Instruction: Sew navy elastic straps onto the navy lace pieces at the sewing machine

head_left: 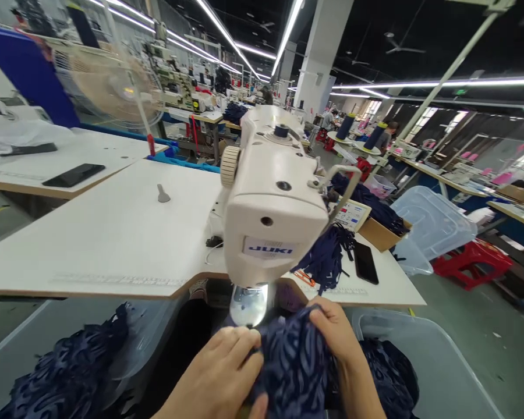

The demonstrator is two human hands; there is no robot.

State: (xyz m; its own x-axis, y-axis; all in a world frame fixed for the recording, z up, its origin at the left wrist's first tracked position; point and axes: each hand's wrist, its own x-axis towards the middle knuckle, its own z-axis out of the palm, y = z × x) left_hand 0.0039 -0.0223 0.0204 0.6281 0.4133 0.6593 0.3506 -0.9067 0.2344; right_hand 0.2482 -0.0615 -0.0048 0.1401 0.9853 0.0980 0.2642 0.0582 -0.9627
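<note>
Between my hands is a piece of dark navy patterned fabric [294, 361], bunched and hanging over my lap. My left hand [225, 369] has its fingers curled on the fabric's left edge, close below the lit needle area. Pinched between thumb and fingers of my right hand [336, 331] is the fabric's upper right edge. Right above them stands a cream JUKI sewing machine [275, 198], its lamp glowing over the work spot. The needle and the fabric's exact contact with the machine cannot be made out.
Clear plastic bins with navy fabric [70, 366] flank my lap. On the white table [126, 233] lies a grey key-shaped piece [162, 194]. Orange-handled snips [305, 279], navy strips [327, 256] and a phone [365, 263] lie right of the machine. A fan [113, 87] stands behind.
</note>
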